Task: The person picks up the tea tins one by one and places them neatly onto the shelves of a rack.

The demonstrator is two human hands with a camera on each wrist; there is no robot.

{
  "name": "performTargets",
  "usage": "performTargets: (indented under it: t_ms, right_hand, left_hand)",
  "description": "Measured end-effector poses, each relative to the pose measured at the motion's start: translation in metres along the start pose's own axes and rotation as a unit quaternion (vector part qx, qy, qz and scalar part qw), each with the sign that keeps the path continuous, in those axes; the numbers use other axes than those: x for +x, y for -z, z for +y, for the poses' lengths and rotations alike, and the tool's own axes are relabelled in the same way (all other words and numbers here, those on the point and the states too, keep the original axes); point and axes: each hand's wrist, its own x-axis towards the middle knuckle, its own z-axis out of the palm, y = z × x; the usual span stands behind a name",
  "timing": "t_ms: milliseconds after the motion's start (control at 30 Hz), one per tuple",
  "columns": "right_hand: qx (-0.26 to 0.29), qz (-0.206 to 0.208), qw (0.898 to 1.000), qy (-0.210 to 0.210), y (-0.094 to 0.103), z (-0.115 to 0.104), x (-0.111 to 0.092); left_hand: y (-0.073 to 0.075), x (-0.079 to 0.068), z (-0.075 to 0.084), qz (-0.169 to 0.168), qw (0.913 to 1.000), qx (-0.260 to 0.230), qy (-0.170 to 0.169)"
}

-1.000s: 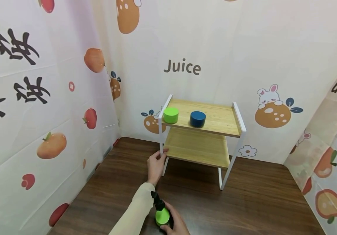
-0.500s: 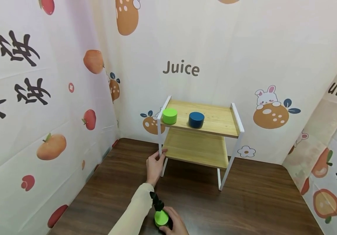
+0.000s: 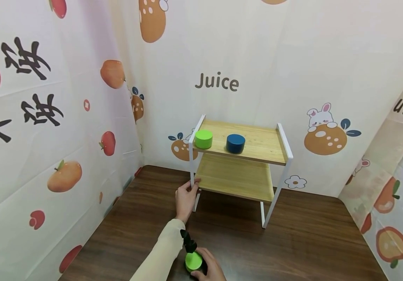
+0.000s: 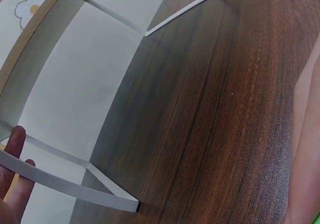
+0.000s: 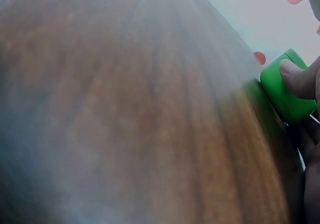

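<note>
In the head view, my left hand [image 3: 185, 199] grips the left front leg [image 3: 192, 168] of a small two-tier shelf [image 3: 257, 144] with wooden boards and a white frame. The left wrist view has its fingers around that white bar [image 4: 65, 182]. Low in the head view, my right hand [image 3: 210, 265] holds a bright green round container [image 3: 193, 262] near the table surface. In the right wrist view the thumb presses on the side of this green container [image 5: 285, 91]. A black part [image 3: 189, 242] stands beside it; what it belongs to, I cannot tell.
On the shelf's upper board are another green round container [image 3: 203, 139] and a dark blue one [image 3: 235, 143]. The lower board [image 3: 234, 175] sits below. A brown wood-grain table [image 3: 313, 234] spreads around the shelf, with printed curtains [image 3: 257, 50] behind and at both sides.
</note>
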Motion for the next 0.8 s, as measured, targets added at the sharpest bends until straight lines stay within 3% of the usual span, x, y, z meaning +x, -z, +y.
performTargets:
  t_ms: [800]
  right_hand:
    - [-0.012,0.013,1.0,0.001,0.0004,-0.0005,0.0011]
  left_hand:
    - [-0.0012,0.0022,-0.0034,-0.005,0.9998,-0.016,-0.007]
